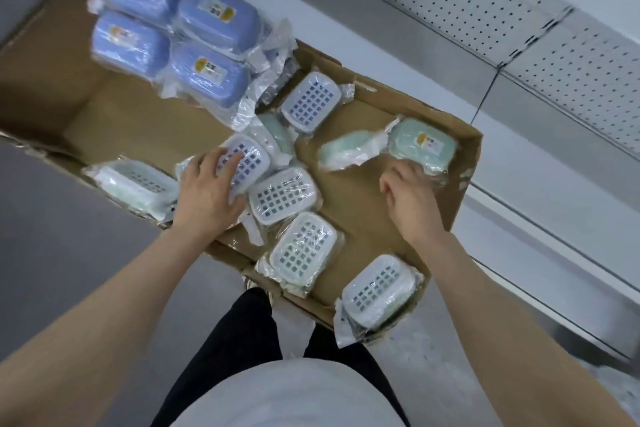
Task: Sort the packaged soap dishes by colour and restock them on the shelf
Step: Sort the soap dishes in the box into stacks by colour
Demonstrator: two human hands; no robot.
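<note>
Over the box [138, 121], left hand [207, 184], palm-down, grips a white dish [254, 158].

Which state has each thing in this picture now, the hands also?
cardboard box, open at the top.
blue soap dishes, wrapped, grouped together, labels up.
green soap dish, wrapped, label up.
white-grid soap dish, wrapped, grid up.
left hand, grips the white-grid soap dish.
right hand, touches the green soap dish; grip unclear.
</note>
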